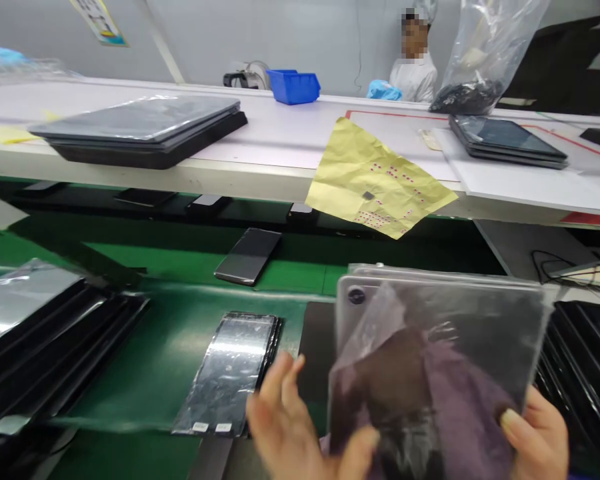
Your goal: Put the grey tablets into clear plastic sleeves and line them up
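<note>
A silver tablet (480, 320) with a round camera lens at its top left corner is held up near the bottom right, its back towards me. A clear plastic film (405, 373) hangs partly peeled over it. My right hand (537, 437) grips the tablet's lower right edge, fingers closed on it. My left hand (293, 427) is at the lower left edge, blurred, fingers spread, thumb against the film.
Stacks of bagged dark tablets lie at left (40, 333) and right (587, 360). Flat black screens (233, 370) rest on the green belt (150, 360). A yellow sticker sheet (375, 177) overhangs the white shelf (260, 143). A person in white sits beyond.
</note>
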A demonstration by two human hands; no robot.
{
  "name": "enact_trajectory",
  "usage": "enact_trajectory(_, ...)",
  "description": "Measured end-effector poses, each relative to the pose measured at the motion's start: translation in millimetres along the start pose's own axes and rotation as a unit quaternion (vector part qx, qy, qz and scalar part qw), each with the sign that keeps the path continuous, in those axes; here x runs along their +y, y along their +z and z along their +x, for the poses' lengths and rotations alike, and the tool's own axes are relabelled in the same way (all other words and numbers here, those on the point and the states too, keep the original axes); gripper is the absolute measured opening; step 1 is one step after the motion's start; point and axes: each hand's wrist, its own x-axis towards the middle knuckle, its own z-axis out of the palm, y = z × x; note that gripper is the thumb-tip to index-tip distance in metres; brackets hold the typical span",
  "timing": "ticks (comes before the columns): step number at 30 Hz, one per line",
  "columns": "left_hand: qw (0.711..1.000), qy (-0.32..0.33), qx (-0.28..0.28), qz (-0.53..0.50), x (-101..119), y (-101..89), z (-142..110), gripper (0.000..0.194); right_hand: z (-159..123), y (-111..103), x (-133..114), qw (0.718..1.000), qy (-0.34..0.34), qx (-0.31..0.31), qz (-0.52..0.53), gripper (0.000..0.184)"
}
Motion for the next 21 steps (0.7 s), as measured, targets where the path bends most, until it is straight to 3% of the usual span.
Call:
enact_trajectory(2, 0.996, -0.051, -0.062, -0.049, -14, 1.3, 11, 0.031, 6, 11, 2, 0.993, -0.115, 0.012, -0.035, 0.037)
enact_trajectory(4, 0.98, -0.12, -0.13, -0.088, -26, 2.8, 20, 0.018, 11, 23, -2, 0.971, -0.22, -0.066, -0.062, 0.031)
enact_trajectory(6, 0.978, -0.141, -0.103, -0.111, -35, 6.2, 24, 0.022, 12, 37, -11, 0.951, -0.249, -0.182, -0.037, 0.028)
enact_trajectory(8, 0.981, -0.145, -0.059, -0.118, -40, 12.1, 25, 0.027, 11, 50, -21, 0.939, -0.25, -0.231, 0.051, 0.05)
enact_trajectory(11, 0.981, -0.146, -0.056, -0.115, -38, 23.3, 24, 0.035, 10, 67, -33, 0.907, -0.315, -0.22, 0.17, 0.048)
enact_trajectory(15, 0.985, -0.117, -0.081, -0.101, -40, 30.6, 21, 0.038, 12, 74, -37, 0.895, -0.352, -0.22, 0.161, 0.045)
enact_trajectory(21, 0.99, -0.061, -0.103, -0.071, -81, 10.4, 13, 0.051, 13, 69, -35, 0.888, -0.392, -0.205, 0.127, 0.033)
